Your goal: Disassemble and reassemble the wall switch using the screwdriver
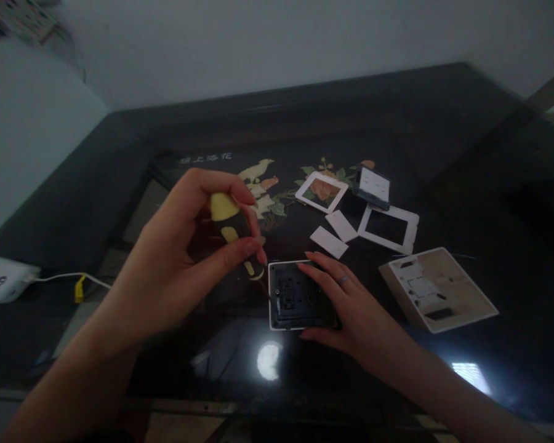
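My left hand (pixel 184 258) is closed around the black and yellow handle of a screwdriver (pixel 233 231), whose tip points down at the left edge of a switch body (pixel 290 295). The switch body is a dark square unit with a white rim, lying face down on the glossy black table (pixel 512 203). My right hand (pixel 346 301) rests on its right side, fingers curled over the top and bottom edges, holding it flat. A ring shows on one finger.
Beyond the switch lie two white frames (pixel 322 191) (pixel 390 229), two small white rocker plates (pixel 335 234) and another switch module (pixel 373 186). A beige wall box (pixel 438 289) sits at right. A white charger with cable (pixel 2 278) lies at far left.
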The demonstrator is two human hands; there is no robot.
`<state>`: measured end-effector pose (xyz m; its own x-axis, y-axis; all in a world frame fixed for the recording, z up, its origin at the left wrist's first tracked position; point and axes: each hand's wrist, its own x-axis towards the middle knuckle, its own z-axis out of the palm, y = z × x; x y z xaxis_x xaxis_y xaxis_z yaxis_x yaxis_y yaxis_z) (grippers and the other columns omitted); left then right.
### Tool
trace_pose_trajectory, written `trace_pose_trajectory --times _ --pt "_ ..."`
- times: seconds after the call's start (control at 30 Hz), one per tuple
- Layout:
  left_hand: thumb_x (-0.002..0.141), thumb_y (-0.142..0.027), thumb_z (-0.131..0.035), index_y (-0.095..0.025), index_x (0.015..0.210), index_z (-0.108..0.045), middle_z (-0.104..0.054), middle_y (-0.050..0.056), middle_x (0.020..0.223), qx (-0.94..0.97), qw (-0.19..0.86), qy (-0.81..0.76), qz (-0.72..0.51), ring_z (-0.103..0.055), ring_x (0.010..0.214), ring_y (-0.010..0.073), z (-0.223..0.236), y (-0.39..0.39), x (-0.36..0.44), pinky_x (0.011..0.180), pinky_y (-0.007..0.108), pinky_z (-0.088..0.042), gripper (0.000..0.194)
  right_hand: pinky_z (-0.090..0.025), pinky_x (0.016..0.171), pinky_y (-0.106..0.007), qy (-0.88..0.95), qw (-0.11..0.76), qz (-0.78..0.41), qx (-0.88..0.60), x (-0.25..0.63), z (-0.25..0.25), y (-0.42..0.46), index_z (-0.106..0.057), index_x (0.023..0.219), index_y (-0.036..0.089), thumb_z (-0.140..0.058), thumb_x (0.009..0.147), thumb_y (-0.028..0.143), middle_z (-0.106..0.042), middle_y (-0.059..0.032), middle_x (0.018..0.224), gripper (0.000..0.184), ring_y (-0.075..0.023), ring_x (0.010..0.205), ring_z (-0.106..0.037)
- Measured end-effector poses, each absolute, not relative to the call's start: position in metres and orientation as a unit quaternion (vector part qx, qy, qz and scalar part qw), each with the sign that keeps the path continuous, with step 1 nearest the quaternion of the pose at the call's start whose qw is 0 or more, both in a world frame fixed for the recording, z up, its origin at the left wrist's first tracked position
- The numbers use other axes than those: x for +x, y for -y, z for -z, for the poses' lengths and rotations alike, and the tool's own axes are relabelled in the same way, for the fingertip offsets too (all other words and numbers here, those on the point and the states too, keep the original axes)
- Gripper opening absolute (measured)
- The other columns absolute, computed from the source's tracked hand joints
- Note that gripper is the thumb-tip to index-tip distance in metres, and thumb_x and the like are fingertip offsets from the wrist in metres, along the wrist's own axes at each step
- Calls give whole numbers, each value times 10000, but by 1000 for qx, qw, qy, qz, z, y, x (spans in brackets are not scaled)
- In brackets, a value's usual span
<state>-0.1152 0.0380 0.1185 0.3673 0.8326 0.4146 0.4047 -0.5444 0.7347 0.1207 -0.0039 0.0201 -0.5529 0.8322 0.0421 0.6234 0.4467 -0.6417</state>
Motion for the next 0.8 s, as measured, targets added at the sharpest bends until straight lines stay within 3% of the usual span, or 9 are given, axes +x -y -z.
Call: trace_pose_trajectory --times 0.1,0.23,0.3,0.43,0.57,0.8 --pt "821 -64 -677 -214 1241 -534 -609 -29 855 806 211 -379 -403 -641 672 100 -123 -36 -117 601 187 -540 469 -404 1117 -592 834 180 -286 -437 120 -21 4 -363 1422 233 -826 704 239 -376 -160 1547 854 -337 1431 -366" --pt "852 -77 -601 -205 1326 -428 -617 3 936 834 177 -432 -295 -623 735 111 -118 -29 -114 633 188 -508 520 -404 1119 -575 837 182 -280 -433 121 -20 4 -384 1414 191 -839 689 241 -387 -177 1538 857 -338 1424 -374" --pt "862 -120 -576 -195 1242 -455 -641 21 973 833 187 -462 -242 -652 768 129 -109 -26 -109 645 200 -512 406 -409 1116 -571 835 184 -279 -436 121 -20 4 -392 1413 188 -840 688 254 -388 -179 1538 854 -338 1419 -381" --pt "855 -202 -635 -213 992 -561 -677 -20 835 836 210 -489 -134 -664 694 149 -90 -22 -105 591 224 -479 156 -425 1101 -570 838 184 -273 -436 120 -20 3 -409 1408 162 -837 693 281 -405 -193 1524 842 -347 1408 -394" --pt "830 -155 -682 -205 927 -606 -677 -8 883 852 217 -467 -97 -674 816 172 -80 -22 -111 707 256 -498 133 -441 1088 -567 840 180 -262 -440 119 -20 3 -434 1391 156 -843 682 259 -424 -196 1512 825 -352 1389 -419" --pt "875 -121 -633 -194 921 -617 -630 3 920 850 255 -454 -77 -645 833 170 -71 -20 -112 727 269 -506 87 -465 1067 -561 846 195 -241 -434 119 -19 4 -429 1383 156 -854 666 255 -438 -198 1500 839 -350 1367 -449"
